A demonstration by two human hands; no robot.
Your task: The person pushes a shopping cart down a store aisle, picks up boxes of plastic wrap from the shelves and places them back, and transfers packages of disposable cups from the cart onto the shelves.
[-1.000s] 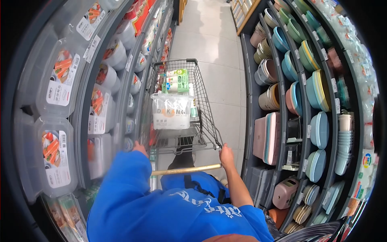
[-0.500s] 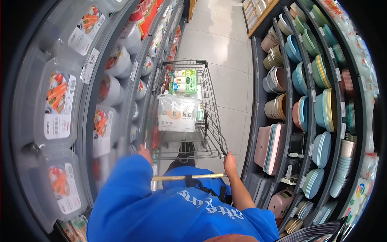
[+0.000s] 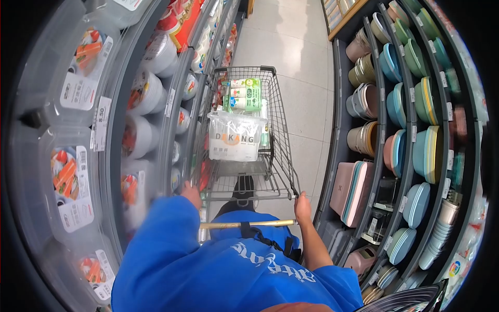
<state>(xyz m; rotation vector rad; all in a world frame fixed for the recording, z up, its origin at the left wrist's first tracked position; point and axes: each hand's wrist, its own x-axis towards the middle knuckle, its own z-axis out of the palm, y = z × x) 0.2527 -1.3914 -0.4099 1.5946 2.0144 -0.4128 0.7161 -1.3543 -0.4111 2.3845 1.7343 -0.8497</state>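
A wire shopping cart stands in front of me. My left hand is closed at its near left corner, the fingers partly hidden by the blue sleeve. At the near right corner, my right hand is wrapped around the frame. Inside the cart, a clear plastic bag printed "DEKANG" holds white goods. Behind it lies a green and white pack of rolls. A gold-coloured bar crosses in front of my waist, below both hands, with a black strap around its middle.
Shelves on the left hold clear plastic food boxes and white tubs, close to my left arm. On the right, shelves carry bins, basins and pink trays. A tiled floor runs ahead between them.
The cart has moved forward along the aisle with both hands still on it. Shelf goods on both sides sit lower or shifted in view. The cart's load looks the same.
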